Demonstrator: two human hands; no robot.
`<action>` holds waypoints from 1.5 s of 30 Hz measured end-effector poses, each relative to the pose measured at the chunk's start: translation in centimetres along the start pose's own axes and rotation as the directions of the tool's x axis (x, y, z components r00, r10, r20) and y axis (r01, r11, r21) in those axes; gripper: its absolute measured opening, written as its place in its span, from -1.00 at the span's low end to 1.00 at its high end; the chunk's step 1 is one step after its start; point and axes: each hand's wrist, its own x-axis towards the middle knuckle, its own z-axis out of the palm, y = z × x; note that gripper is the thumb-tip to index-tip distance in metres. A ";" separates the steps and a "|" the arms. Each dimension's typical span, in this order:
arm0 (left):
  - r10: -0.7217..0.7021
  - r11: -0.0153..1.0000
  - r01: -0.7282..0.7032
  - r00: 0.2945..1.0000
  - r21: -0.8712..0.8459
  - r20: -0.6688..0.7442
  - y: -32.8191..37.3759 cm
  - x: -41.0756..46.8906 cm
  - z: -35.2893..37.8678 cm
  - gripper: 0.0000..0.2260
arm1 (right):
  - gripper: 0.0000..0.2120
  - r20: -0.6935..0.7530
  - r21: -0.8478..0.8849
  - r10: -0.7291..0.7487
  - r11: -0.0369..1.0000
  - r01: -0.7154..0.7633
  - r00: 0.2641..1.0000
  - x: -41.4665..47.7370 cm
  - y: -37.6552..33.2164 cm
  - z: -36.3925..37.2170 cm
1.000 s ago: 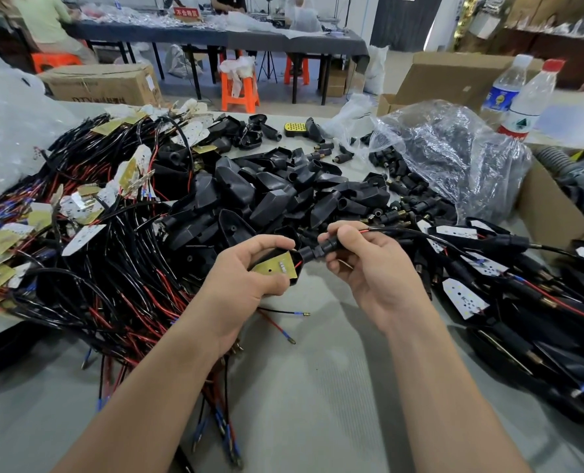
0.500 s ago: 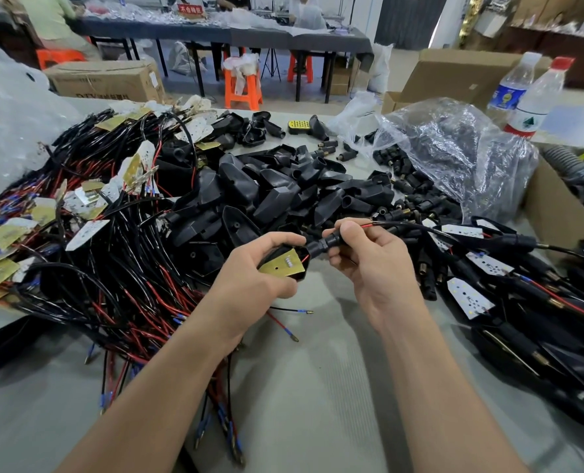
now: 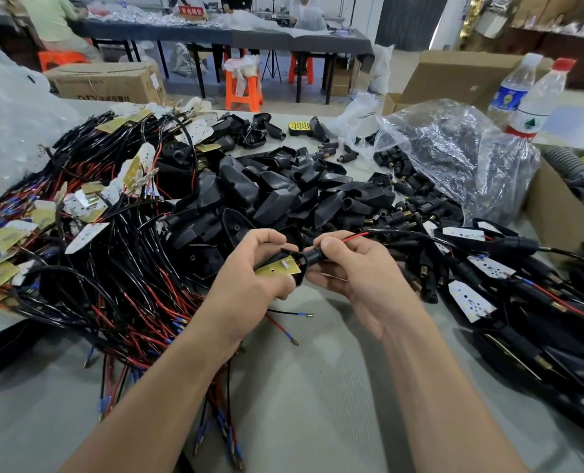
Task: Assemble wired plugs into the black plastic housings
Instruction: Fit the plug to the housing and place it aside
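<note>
My left hand (image 3: 253,274) grips a black plastic housing (image 3: 299,273) with a yellow circuit board (image 3: 278,268) lying in it. My right hand (image 3: 355,271) pinches a black round plug (image 3: 314,257) that sits at the housing's narrow end. Red and black wires (image 3: 369,234) run from the plug off to the right. Both hands are above the grey table, in front of a pile of loose black housings (image 3: 266,196).
A heap of red and black wired boards (image 3: 113,240) fills the left. Finished housings with wires (image 3: 522,302) lie at the right. A clear bag of black plugs (image 3: 454,158), a cardboard box (image 3: 553,213) and two bottles (image 3: 529,100) stand at the back right.
The plug has slid closer into the housing's end and the hands have come nearer together. The view has shifted slightly.
</note>
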 end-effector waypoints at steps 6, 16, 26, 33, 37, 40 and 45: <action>0.374 0.868 -0.246 0.895 0.431 -0.242 0.5 -0.3 0.6 -0.78 | -0.91 -0.123 0.097 -0.069 0.992 0.081 0.990 0.0 -0.2 0.2; 0.616 0.646 -0.297 0.747 0.703 -0.250 0.0 0.0 -0.2 -0.91 | -0.92 -0.062 0.012 -0.105 0.994 0.106 0.992 -0.2 0.5 0.8; 0.371 0.887 -0.175 0.821 0.426 -0.434 0.6 0.1 -0.6 -0.79 | -0.89 -0.083 -0.166 -0.444 0.889 0.427 0.892 -0.5 0.5 1.4; 0.463 0.806 -0.207 0.804 0.554 -0.374 -0.3 0.5 -0.2 -0.85 | -0.86 -0.139 -0.226 -0.428 0.892 0.392 0.893 -0.4 0.7 1.3; 0.163 0.983 -0.101 0.860 0.152 -0.483 0.0 1.0 -0.5 -0.81 | -0.89 -0.169 0.027 -0.349 0.933 0.358 0.922 -0.2 0.4 1.2; -0.088 0.983 0.036 0.953 -0.180 -0.290 0.2 1.5 -0.3 -0.85 | -0.93 -0.169 0.052 -0.374 0.921 0.387 0.912 -0.4 0.2 1.6; -0.142 0.971 0.094 0.965 -0.218 -0.219 0.5 1.3 0.0 -0.79 | -0.64 -0.270 -0.384 -0.269 0.910 0.153 0.924 -0.5 0.0 1.1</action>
